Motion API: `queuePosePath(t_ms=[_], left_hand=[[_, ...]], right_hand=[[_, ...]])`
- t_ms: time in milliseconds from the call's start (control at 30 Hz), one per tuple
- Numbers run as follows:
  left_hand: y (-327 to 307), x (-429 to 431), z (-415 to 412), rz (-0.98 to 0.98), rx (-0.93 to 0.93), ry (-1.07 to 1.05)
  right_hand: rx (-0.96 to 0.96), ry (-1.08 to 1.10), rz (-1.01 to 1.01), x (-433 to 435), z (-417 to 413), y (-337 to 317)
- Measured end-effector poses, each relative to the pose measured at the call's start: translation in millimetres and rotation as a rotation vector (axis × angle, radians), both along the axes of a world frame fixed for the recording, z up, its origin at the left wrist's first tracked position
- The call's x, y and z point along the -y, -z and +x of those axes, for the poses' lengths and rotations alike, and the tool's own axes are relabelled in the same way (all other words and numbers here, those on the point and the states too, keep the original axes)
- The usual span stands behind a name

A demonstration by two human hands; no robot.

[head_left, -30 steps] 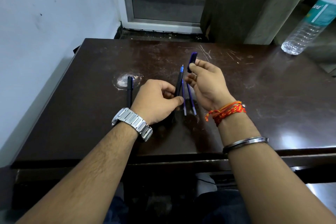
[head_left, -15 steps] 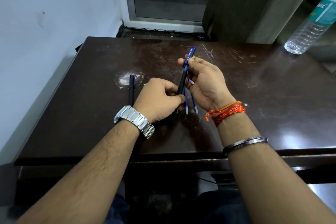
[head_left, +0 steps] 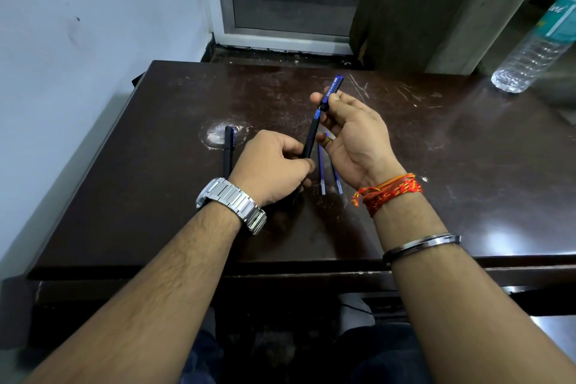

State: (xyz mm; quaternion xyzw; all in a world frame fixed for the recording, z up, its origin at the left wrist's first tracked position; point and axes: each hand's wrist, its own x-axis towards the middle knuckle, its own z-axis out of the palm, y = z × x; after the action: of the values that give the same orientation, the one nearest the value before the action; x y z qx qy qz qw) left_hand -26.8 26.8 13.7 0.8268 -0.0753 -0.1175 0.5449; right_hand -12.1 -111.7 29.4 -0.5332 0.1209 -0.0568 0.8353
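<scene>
1. Head view: the left hand (head_left: 274, 168) has its grip closed round the lower part of a slim black plastic pen barrel (head_left: 310, 142), fingers curled and the thumb pressed on its side.
2. The black pen barrel tilts up and away from the person, just above the table, and its blue tip (head_left: 317, 114) points toward the right hand (head_left: 352, 134).
3. The right hand's grip is a narrow pinch: thumb and fingertips hold a blue plastic pen cap (head_left: 333, 91) with white lettering, and the other fingers lie loosely bent beneath it.
4. The blue pen cap lines up with the barrel, its lower end right at the blue tip. Whether the tip is inside it cannot be told.
5. Two thin blue pen refills (head_left: 321, 171) lie side by side on the table, between the hands and partly under the right palm.
6. A second black pen (head_left: 228, 146) lies on the table just left of the left hand, its far end on a pale worn patch (head_left: 215, 134).
7. The left wrist wears a silver metal watch (head_left: 232, 203). The right wrist has red-and-orange thread bands (head_left: 388, 193) and, further up the arm, a thin metal bangle (head_left: 420, 245).
8. All this sits over a dark brown, scratched wooden table (head_left: 467, 165).
9. A clear plastic water bottle (head_left: 536, 50) stands at its far right corner, well apart from the hands.
</scene>
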Motion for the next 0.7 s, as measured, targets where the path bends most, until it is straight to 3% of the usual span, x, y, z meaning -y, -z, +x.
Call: queuePosePath(t_ms=[367, 700], left_hand=[[2, -1, 2, 0.013, 0.058, -0.023], [-8, 5, 0, -0.389, -0.206, -0.136]], right_hand=[[-0.015, -0.091, -0.050, -8, -3, -1], [0.018, -0.241, -0.074, -13, -7, 0]])
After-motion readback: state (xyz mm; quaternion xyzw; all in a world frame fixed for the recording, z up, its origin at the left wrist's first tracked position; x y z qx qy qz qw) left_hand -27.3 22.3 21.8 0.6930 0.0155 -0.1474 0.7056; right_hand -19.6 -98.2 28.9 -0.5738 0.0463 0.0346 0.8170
